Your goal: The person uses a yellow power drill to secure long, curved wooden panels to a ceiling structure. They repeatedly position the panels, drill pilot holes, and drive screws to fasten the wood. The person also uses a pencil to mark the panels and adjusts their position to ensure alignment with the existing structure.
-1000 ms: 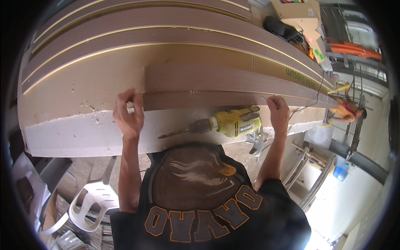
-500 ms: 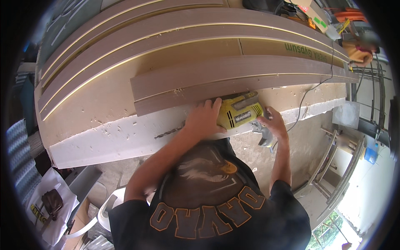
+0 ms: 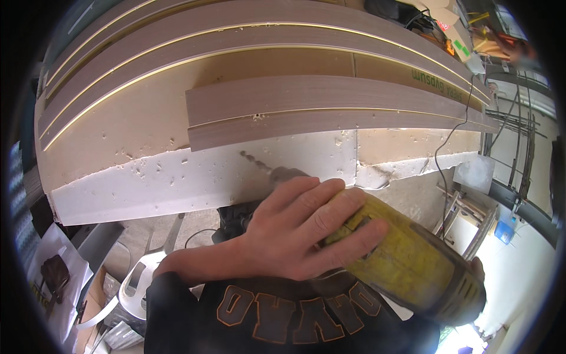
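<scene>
A yellow power drill (image 3: 407, 259), scuffed and dusty, is held up close in front of my chest. Its long twist bit (image 3: 257, 161) points up and left toward the boards without touching them. My left hand (image 3: 306, 230) lies across the front of the drill body, fingers wrapped over its top. Only a sliver of my right hand (image 3: 478, 268) shows at the drill's rear end; its other fingers are hidden behind the tool. Beyond the bit lies a grooved brown board (image 3: 283, 97), with shavings around a small dark spot (image 3: 256, 117) near its left end.
Longer brown boards (image 3: 177, 59) lie farther back on a pale sheet-covered bench (image 3: 118, 200) strewn with shavings. A black cord (image 3: 439, 159) hangs down on the right. A white plastic chair (image 3: 134, 289) stands lower left, a wooden frame (image 3: 471, 218) on the right.
The drill has been lifted off the bench toward me and turned, its bit now pointing up and left. Both hands moved with it, and the view has shifted slightly.
</scene>
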`<state>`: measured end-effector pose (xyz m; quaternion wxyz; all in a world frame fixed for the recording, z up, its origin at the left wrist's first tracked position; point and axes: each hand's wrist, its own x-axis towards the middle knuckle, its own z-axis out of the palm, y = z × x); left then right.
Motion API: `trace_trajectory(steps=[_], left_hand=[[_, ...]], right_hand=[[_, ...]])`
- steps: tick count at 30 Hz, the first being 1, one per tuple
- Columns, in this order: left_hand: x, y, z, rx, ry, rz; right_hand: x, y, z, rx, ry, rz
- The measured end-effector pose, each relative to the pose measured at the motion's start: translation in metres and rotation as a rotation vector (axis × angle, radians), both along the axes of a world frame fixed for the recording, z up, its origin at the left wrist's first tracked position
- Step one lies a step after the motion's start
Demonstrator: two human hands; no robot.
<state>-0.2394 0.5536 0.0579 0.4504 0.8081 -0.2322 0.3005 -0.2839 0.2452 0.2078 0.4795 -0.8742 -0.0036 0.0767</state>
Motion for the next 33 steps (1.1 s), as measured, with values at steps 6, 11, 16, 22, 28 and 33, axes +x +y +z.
trace_trajectory(steps=[6, 11, 16, 22, 28, 33], left_hand=[[0.006, 0.003, -0.007, -0.195, 0.058, 0.098], [0.009, 0.019, -0.020, -0.266, 0.138, 0.051], [0.011, 0.025, -0.026, -0.287, 0.161, 0.038], [0.016, 0.032, -0.035, -0.334, 0.182, 0.043], [0.019, 0.031, -0.039, -0.343, 0.163, 0.055], [0.022, 0.040, -0.044, -0.389, 0.178, 0.061]], right_hand=[[0.005, 0.068, 0.062, -1.340, 0.073, 0.227], [0.012, 0.121, 0.048, -0.982, 0.031, -0.314], [0.013, 0.124, 0.039, -0.759, -0.049, -0.427], [0.040, 0.162, 0.054, -1.255, 0.021, 0.034], [0.042, 0.164, 0.039, -1.219, -0.110, -0.007], [0.055, 0.154, 0.058, -1.428, -0.012, 0.311]])
